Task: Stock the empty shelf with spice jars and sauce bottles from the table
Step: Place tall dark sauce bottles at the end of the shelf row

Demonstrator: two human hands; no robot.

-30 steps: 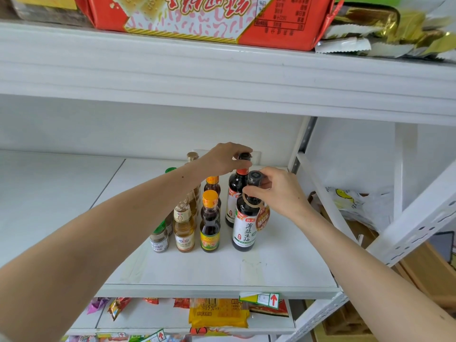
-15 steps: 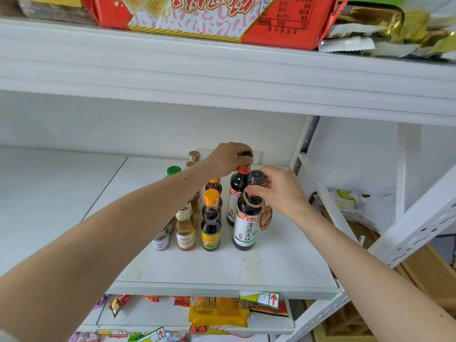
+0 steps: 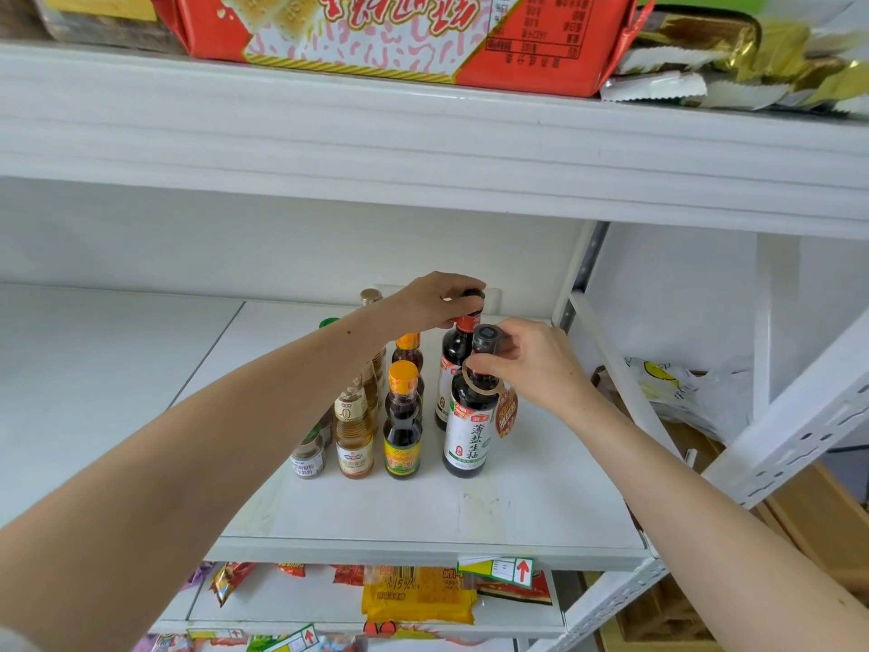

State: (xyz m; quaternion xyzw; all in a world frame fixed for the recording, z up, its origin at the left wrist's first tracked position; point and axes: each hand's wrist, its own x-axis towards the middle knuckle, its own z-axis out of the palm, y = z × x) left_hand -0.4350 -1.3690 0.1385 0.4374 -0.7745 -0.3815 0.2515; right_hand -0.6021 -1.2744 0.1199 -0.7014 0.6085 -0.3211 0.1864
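Note:
Two tall dark soy sauce bottles stand on the white shelf [image 3: 541, 501]. My left hand [image 3: 435, 301] grips the black cap of the rear bottle [image 3: 451, 360], which has a red neck band. My right hand [image 3: 531, 364] pinches the neck just under the cap of the front bottle [image 3: 468, 430], which carries a white and green label and a hanging tag. To their left stand an orange-capped dark bottle [image 3: 403, 425], a pale vinegar bottle [image 3: 353, 435] and a small spice jar [image 3: 308, 458], with more bottles behind, partly hidden by my left forearm.
A red biscuit box [image 3: 399, 35] and gold wrappers lie on the shelf above. Snack packets [image 3: 418, 597] fill the shelf below. A white slotted upright [image 3: 799, 416] slants at the right. The shelf's left half [image 3: 94, 392] is bare white.
Both hands have stayed on the two bottle tops. The view has shifted slightly; the bottles stand in nearly the same spots.

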